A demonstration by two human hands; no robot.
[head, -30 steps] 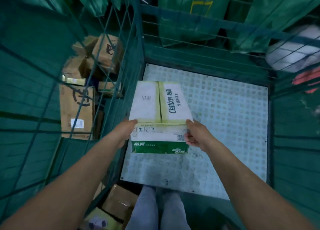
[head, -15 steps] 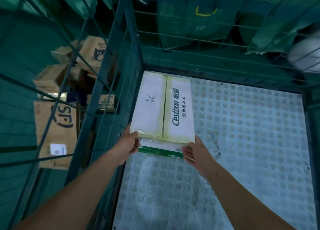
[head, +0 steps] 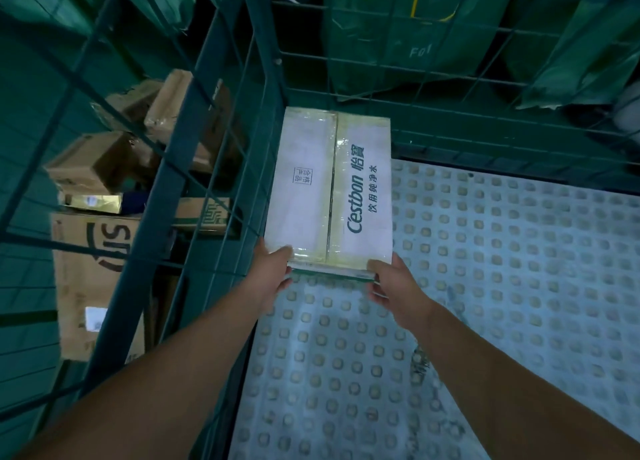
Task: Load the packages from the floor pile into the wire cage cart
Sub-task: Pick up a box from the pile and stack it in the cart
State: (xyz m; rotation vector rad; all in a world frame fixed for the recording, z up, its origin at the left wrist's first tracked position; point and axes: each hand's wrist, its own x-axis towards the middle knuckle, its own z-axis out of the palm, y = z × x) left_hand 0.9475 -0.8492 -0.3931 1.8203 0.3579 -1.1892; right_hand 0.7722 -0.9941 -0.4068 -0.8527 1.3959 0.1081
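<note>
A white "C'estbon" water carton point(head: 329, 189) with taped seams lies in the far left corner of the wire cage cart, against its left wall point(head: 221, 169) and back wall. My left hand point(head: 272, 276) grips the carton's near left corner, thumb on top. At the near right corner my right hand point(head: 394, 286) holds it the same way. The cart's studded pale floor point(head: 485, 286) spreads out to the right and toward me.
Outside the left wall, several brown cardboard packages point(head: 104, 252) lie piled on the floor, one marked SF. Green sacks point(head: 415, 44) hang beyond the cart's back wire wall. A white bundle point(head: 628, 106) shows at the far right edge.
Both hands have carried the carton away from me and down into the cart's far left corner; its green front face has dropped almost out of sight.
</note>
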